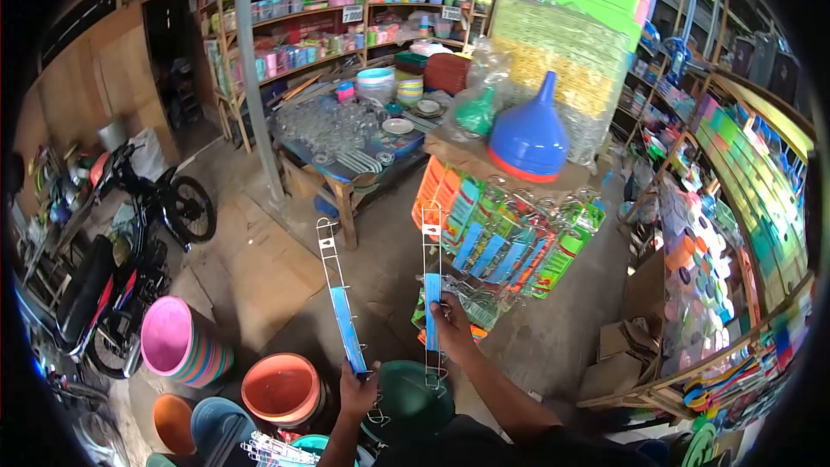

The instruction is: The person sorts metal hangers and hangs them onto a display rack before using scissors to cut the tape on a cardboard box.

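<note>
My left hand [359, 391] grips the lower end of a wire hook rack [346, 320], a long narrow frame with a blue strip and small hooks along it. It stands upright with a slight tilt to the left. A second wire hook rack [431, 294] of the same kind is held upright in my right hand [451, 326], whose fingers close around its blue strip. The two racks are apart. Below my hands sits a dark green tub [411, 406]. More white wire racks [272, 448] lie in a pile at the bottom, left of my left hand.
Ahead, packaged goods [501, 242] hang from a wooden stand bearing a blue funnel [529, 134]. A table [324, 164] with glassware stands behind. On the left are a motorcycle [104, 285], stacked pink-topped buckets [177, 342] and an orange tub [281, 389]. A shelf rack [692, 398] lines the right.
</note>
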{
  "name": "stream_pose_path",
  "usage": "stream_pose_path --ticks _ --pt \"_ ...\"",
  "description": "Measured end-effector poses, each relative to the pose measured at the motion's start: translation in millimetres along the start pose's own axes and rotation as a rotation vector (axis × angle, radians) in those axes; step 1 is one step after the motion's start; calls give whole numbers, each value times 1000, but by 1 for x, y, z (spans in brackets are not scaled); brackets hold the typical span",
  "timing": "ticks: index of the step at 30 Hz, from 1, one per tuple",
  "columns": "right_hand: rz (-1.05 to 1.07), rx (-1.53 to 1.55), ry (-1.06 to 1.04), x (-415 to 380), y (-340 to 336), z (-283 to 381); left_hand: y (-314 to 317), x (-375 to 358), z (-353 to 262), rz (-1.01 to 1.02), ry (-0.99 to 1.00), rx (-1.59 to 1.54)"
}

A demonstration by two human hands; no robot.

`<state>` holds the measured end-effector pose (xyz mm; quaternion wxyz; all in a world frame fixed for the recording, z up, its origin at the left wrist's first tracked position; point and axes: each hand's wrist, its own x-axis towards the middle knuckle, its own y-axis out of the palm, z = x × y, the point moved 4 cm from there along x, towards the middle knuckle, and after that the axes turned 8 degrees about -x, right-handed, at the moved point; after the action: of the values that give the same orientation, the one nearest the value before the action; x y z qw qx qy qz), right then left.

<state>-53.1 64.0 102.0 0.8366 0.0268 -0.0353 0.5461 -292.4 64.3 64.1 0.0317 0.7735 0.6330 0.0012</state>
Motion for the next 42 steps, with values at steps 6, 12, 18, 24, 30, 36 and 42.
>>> stream_pose_path --ticks 6,12,18,24,30,36,42 --pt "-96 -33 -198 38 -13 12 37 23 4 64 126 9" --pt "-192 -118 -188 59 -14 25 57 38 1 148 242 137" --pt "-235 2 -205 84 -13 16 67 42 -16 229 164 96" --pt "-326 108 -161 118 -10 -15 72 53 -8 249 79 96" --pt "-481 -21 -184 139 -13 -38 78 54 -44 267 -50 64" --pt "-492 -217 -150 131 -18 -53 79 67 -41 304 65 121" --pt "-441 -279 -52 89 -10 -16 85 78 -38 362 79 87"
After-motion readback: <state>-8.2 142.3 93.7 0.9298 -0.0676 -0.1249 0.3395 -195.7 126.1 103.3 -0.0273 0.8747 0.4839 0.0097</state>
